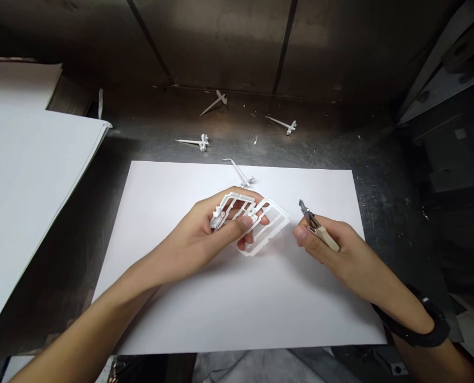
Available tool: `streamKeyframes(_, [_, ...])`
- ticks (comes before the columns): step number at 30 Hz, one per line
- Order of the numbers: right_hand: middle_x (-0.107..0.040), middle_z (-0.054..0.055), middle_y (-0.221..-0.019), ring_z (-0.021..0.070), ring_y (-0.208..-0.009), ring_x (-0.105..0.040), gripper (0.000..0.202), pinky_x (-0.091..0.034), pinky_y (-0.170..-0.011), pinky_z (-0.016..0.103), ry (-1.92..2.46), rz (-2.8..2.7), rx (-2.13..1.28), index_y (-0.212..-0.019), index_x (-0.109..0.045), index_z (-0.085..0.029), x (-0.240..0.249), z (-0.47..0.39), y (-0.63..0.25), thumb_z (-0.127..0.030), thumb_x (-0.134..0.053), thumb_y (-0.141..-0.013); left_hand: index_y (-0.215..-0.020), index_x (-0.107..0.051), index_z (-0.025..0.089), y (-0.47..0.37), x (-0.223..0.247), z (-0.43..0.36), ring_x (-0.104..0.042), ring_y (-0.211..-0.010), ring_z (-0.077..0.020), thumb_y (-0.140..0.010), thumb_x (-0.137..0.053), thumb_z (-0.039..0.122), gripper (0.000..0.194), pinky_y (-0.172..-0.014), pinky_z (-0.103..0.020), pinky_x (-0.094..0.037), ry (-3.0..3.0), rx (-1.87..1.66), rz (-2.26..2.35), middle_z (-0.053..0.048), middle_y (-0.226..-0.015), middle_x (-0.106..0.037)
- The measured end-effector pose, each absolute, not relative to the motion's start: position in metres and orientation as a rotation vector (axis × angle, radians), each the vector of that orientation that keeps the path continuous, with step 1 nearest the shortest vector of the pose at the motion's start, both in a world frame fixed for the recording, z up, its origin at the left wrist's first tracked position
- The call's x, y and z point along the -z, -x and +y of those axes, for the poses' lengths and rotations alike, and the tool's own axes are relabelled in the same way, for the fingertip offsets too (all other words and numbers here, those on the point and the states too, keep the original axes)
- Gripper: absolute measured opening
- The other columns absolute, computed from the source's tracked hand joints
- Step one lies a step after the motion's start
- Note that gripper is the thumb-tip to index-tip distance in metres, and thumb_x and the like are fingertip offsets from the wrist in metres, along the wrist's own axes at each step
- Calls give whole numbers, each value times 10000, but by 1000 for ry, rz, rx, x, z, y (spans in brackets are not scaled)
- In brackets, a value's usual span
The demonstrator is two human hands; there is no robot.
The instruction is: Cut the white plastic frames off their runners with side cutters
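Observation:
My left hand (pixel 208 229) is closed on a white molded plastic part (pixel 274 229) with two open, slotted frames side by side. Its thumb presses near the joint between the frames, over a white sheet of paper (pixel 221 314). To the right, my right hand (pixel 332 244) grips a pair of side cutters (pixel 320 234) with pale handles, jaws pointing up and left, apart from the plastic part. Just beyond my left hand, a white plastic sprue (pixel 240 173) with a long thin stem lies at the paper's far edge.
More white sprues, one (pixel 216 101) near the back wall, one (pixel 194 142) at left and one (pixel 284 125) at right, lie on the dark metal bench (pixel 149 138) among small white scraps. A stack of white sheets (pixel 33 175) stands at left. Dark equipment (pixel 452 154) borders the right side.

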State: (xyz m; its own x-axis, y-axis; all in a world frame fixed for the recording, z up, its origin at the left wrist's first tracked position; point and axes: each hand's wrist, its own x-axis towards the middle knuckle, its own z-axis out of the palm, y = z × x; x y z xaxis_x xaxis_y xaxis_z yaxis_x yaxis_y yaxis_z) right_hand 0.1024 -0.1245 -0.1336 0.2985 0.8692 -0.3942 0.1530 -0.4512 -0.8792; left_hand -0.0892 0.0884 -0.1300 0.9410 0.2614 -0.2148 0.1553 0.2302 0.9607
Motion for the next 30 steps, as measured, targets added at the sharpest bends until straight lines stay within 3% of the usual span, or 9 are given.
streamKeyframes(3, [-582, -32, -849, 152, -772, -519, 325, -405, -723, 272, 1572, -885, -1208, -1074, -653, -231, 129, -122, -99, -526, -637, -1211, -1329, -633, 216, 89, 130, 83, -741, -942, -156, -1111, -722, 306, 252, -877, -229, -586, -1271, -44, 347, -20, -1022, -769])
streamKeyframes(5, [-612, -25, -885, 158, -819, -555, 252, -435, -775, 269, 1505, -861, -1192, -1085, -673, -235, 127, -122, -98, -451, -653, -1214, -1331, -634, 208, 88, 130, 78, -744, -956, -164, -1103, -732, 302, 266, -886, -236, -586, -1224, -7, 358, -37, -1047, -775])
streamKeyframes(9, [-567, -19, -823, 160, -754, -497, 285, -411, -712, 273, 1546, -818, -1143, -974, -671, -216, 128, -122, -99, -396, -687, -1195, -1295, -706, 166, 82, 132, 67, -749, -953, -192, -1055, -771, 281, 273, -888, -271, -618, -989, 57, 403, -88, -1088, -782])
streamKeyframes(16, [-512, -29, -765, 156, -701, -438, 358, -342, -663, 296, 1613, -720, -1134, -953, -638, -213, 134, -122, -106, -484, -710, -1176, -1266, -802, 89, 71, 138, 57, -773, -1121, -322, -1032, -693, 273, 317, -944, -392, -678, -552, 18, 616, -198, -1242, -786])
streamKeyframes(19, [-515, -31, -759, 157, -699, -444, 359, -341, -662, 301, 1659, -703, -1115, -972, -651, -217, 138, -122, -107, -513, -731, -1160, -1270, -810, 93, 69, 135, 61, -748, -1204, -351, -1072, -595, 352, 391, -976, -457, -686, -465, -76, 683, -202, -1312, -768])
streamKeyframes(23, [-527, -27, -755, 166, -710, -461, 379, -354, -690, 312, 1672, -711, -1131, -950, -648, -216, 141, -122, -106, -525, -735, -1153, -1304, -806, 121, 70, 132, 62, -726, -1266, -340, -1096, -573, 431, 440, -985, -438, -687, -510, -128, 709, -176, -1393, -743])
streamKeyframes(30, [-524, -10, -783, 180, -745, -469, 446, -366, -753, 329, 1641, -759, -1149, -850, -596, -202, 139, -119, -104, -476, -660, -1196, -1312, -790, 147, 69, 132, 54, -761, -1197, -317, -1149, -532, 420, 409, -988, -425, -678, -578, -110, 670, -161, -1291, -785])
